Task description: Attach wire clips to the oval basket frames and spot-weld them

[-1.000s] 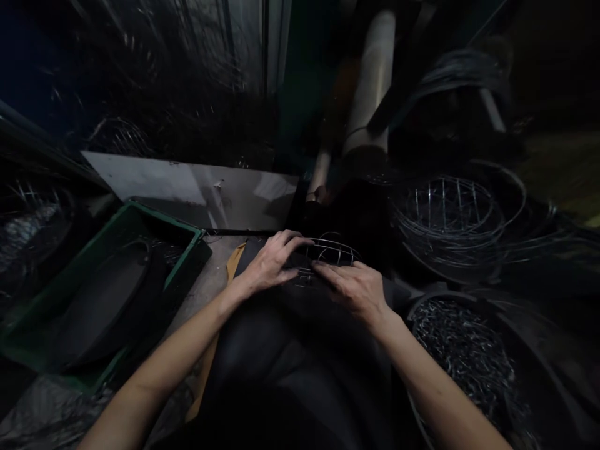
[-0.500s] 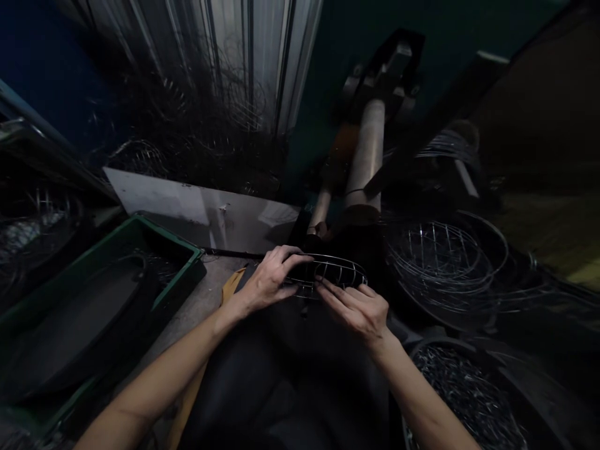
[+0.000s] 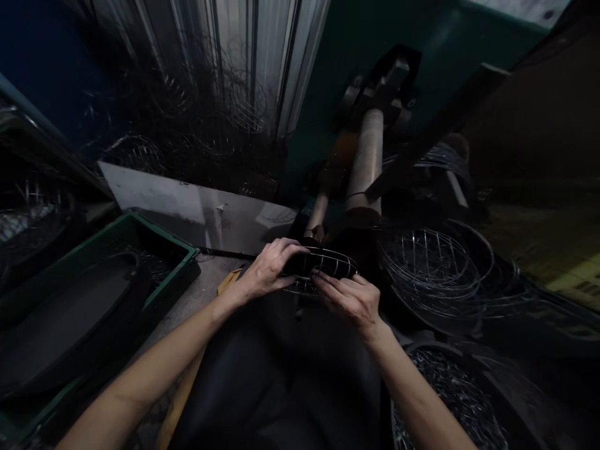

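Observation:
Between my hands is a round wire frame (image 3: 330, 255) with curved rings and short cross wires, held above my dark-covered lap. My left hand (image 3: 272, 269) grips its left side, the fingers on the upper ring and the thumb lower down. My right hand (image 3: 351, 297) holds the right side, with its fingertips reaching inside the ring near the middle. The lower part of the frame is dim and partly hidden by my fingers.
A green crate (image 3: 187, 262) lies to the left, behind it a pale board (image 3: 187, 209). Ahead, a metal cylinder (image 3: 368, 159) juts from a green machine (image 3: 435, 37). Wire frames (image 3: 429, 262) are piled at right, above a tub of small metal pieces (image 3: 450, 400).
The view has shifted slightly. Both hands and the wire frame appear a little further left and higher, with much the same grip.

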Available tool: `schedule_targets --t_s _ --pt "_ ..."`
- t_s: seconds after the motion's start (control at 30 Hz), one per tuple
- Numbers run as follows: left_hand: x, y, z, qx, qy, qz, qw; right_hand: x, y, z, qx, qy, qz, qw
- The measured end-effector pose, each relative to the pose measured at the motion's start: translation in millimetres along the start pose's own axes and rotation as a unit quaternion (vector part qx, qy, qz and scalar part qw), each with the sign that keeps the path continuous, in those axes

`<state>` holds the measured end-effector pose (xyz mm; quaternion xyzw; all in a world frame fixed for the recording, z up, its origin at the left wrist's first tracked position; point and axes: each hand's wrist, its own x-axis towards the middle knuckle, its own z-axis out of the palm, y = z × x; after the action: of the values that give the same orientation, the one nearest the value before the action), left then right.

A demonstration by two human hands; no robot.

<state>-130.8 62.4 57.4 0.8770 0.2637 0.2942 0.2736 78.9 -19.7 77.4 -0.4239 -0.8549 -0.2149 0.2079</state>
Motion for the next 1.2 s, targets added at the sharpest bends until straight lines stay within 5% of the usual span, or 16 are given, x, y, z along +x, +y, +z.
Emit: schedule_targets --t_s 0.73,0.9,1.03,1.2 --pt "17.3 -23.3 5.6 0.058 0.021 0.020 0.998 -7.8 12.3 29.9 -0.046 0.011 0.010 0.999" --pt "7.9 -33.2 -0.4 0.038 0.023 0.005 0.999 3.5 -5.5 30.0 -0.040 -0.023 0.068 0.997" --pt "9.5 -37.0 -12.8 0.034 0.038 -0.030 0.998 7.8 -25.8 7.3 -0.034 -0.042 0.151 0.987" --pt "17.1 -47.3 -9.4 0.055 0.021 -0.022 0.998 -48.0 -78.0 -33.0 -0.010 -0.012 0.355 0.935"
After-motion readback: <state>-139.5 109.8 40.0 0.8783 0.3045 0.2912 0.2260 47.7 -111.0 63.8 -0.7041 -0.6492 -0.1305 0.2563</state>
